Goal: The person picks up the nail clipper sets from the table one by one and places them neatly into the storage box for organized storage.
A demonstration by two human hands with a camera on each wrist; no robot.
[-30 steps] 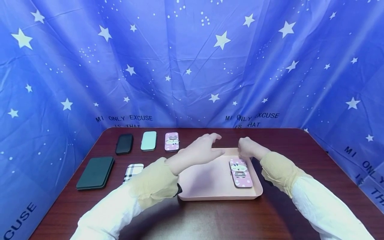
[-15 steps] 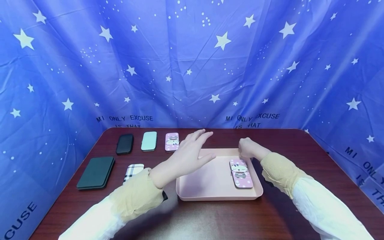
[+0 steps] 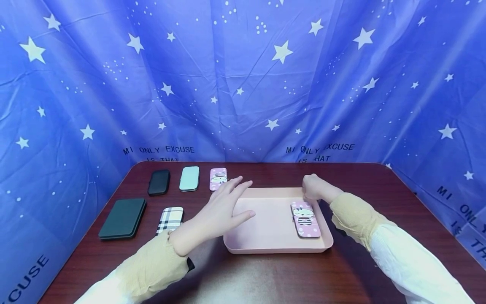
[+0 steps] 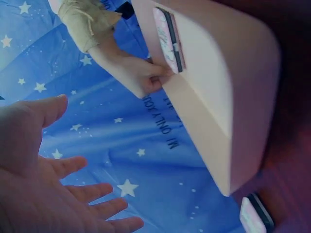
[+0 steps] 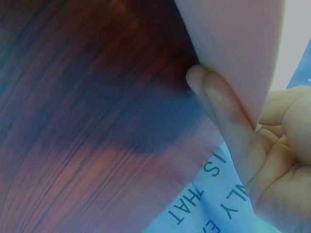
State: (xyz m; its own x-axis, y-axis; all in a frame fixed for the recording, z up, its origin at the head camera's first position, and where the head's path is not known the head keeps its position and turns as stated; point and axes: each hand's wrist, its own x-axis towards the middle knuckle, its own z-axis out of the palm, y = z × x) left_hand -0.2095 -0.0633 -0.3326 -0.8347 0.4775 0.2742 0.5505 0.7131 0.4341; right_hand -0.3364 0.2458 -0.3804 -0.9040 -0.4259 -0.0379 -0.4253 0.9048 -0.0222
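A shallow pink tray (image 3: 262, 228) lies on the table, holding a pink case with a cartoon cat (image 3: 305, 219) at its right side. At the tray's far right corner, my right hand (image 3: 315, 188) pinches the rim; the right wrist view shows fingers (image 5: 223, 97) of that hand against the outside of the tray wall (image 5: 238, 43). My left hand (image 3: 220, 207) hovers over the tray's left edge, fingers spread and holding nothing. The left wrist view shows its palm (image 4: 53, 189) bare.
Left of the tray lie a second pink cat case (image 3: 218, 175), a mint case (image 3: 189, 178), a black case (image 3: 159, 182), a plaid case (image 3: 169, 217) partly behind my left arm, and a larger dark green case (image 3: 122, 218). A blue star curtain (image 3: 243, 126) hangs behind the table.
My left hand has moved left and nearer, from above the tray's middle to its left edge, its fingers spreading. The right hand stays at the tray's corner.
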